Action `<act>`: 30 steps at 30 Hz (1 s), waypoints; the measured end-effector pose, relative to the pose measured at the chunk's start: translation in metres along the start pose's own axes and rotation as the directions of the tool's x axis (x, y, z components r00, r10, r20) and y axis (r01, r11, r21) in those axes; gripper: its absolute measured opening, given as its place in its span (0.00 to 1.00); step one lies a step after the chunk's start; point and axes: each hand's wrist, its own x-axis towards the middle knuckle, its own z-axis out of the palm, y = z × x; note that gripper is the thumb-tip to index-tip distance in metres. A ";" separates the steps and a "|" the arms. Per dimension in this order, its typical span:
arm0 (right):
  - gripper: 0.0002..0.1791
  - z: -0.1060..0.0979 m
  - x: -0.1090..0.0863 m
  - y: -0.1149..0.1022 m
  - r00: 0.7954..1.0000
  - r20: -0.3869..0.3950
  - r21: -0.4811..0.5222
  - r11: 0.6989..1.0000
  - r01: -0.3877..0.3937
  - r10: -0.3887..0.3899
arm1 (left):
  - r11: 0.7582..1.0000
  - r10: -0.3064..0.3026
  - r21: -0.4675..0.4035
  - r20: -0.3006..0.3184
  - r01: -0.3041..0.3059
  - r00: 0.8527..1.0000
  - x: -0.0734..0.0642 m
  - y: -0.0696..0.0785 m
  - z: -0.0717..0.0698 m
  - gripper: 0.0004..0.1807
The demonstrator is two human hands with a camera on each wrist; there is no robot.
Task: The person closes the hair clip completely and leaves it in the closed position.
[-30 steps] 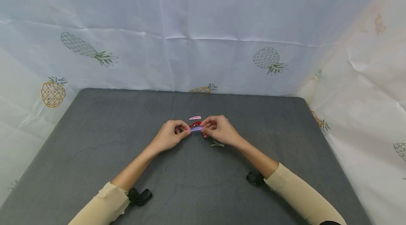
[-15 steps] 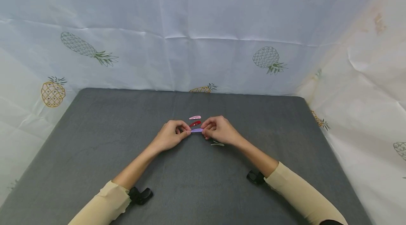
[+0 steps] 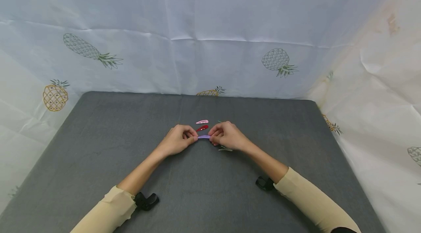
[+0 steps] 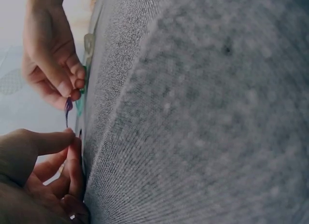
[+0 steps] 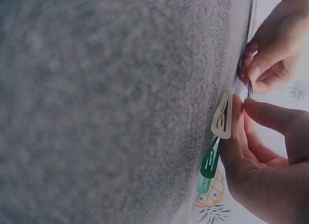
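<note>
A purple snap hair clip (image 3: pixel 204 137) is stretched crosswise between the two hands, just over the table. My left hand (image 3: pixel 177 140) pinches one end of it between thumb and fingertips. At the other end my right hand (image 3: pixel 228 136) pinches it the same way. Beyond the clip lie a red hair clip (image 3: pixel 202 128) and, farther back, a pink hair clip (image 3: pixel 202 121). Close by the right hand, the right wrist view shows a cream hair clip (image 5: pixel 222 119), a green hair clip (image 5: pixel 210 161) and a teal one (image 5: pixel 203 185). Fingertips cover the purple clip's ends.
The grey cloth-covered table (image 3: pixel 184 196) spreads around both arms. A white curtain (image 3: pixel 210 14) printed with pineapples hangs behind its far edge and along the sides. Dark wrist cameras, such as the left one (image 3: pixel 146 201), sit at the sleeves.
Both hands have brought the purple clip slightly nearer the body, away from the red clip. A sliver of green now shows behind the right hand. The other clips stay put.
</note>
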 end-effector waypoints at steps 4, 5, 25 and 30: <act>0.09 0.000 0.001 0.000 1.000 0.010 -0.018 1.000 -0.007 0.007 | 1.000 0.002 0.000 0.006 -0.002 1.000 0.000 0.000 0.000 0.04; 0.09 0.000 0.001 0.000 1.000 0.009 -0.021 1.000 -0.007 0.007 | 1.000 0.002 0.001 0.007 -0.002 1.000 0.000 0.000 0.000 0.04; 0.07 0.001 0.000 -0.002 1.000 0.019 -0.035 0.999 -0.001 0.002 | 1.000 -0.004 -0.003 0.008 0.004 1.000 0.001 0.000 0.000 0.03; 0.08 0.001 0.000 -0.001 1.000 0.022 -0.034 0.999 0.006 -0.005 | 1.000 -0.006 -0.003 0.005 0.006 1.000 0.001 0.000 0.000 0.03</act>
